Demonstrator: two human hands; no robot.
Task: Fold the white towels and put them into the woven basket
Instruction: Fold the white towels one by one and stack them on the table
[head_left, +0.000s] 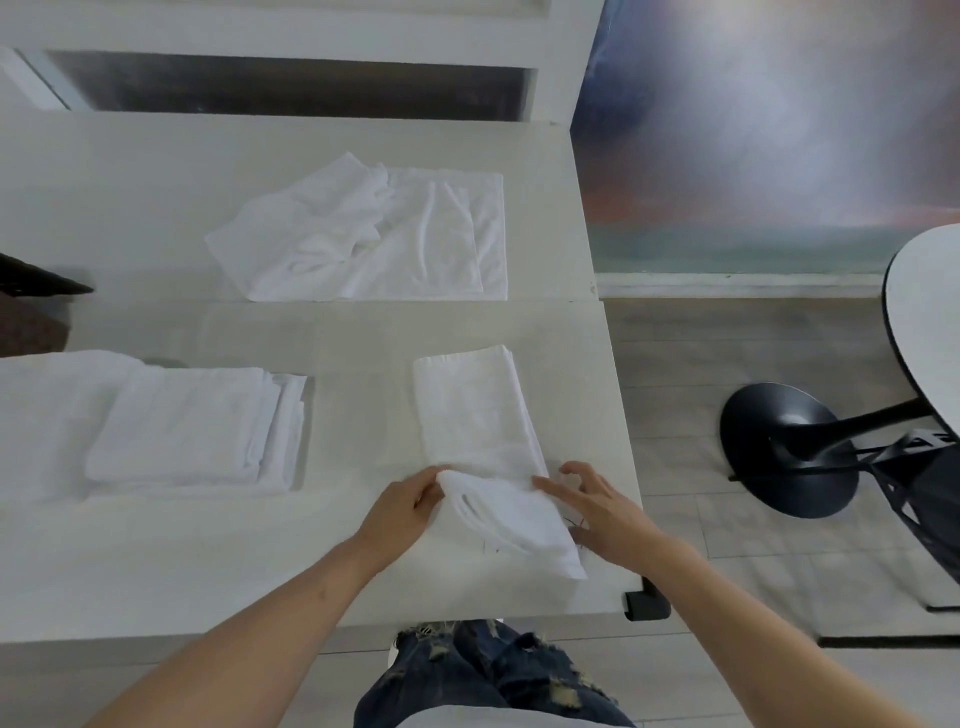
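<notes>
Both hands (511, 506) on towel (483, 431) near-end fold

Single head view, looking forward and steeply down, close over white table (156, 571)

Both forearms are bare from the elbow to the wrist, with no sleeve, watch or bracelet showing behind the fingers. The left hand (402, 512) and the right hand (597, 512) carry no rings or gloves, and the nails look short and unpainted. Below the arms the person wears dark blue ripped jeans (483, 675) with frayed pale holes, and a pale grey shirt hem (498, 719) shows over them.
</notes>
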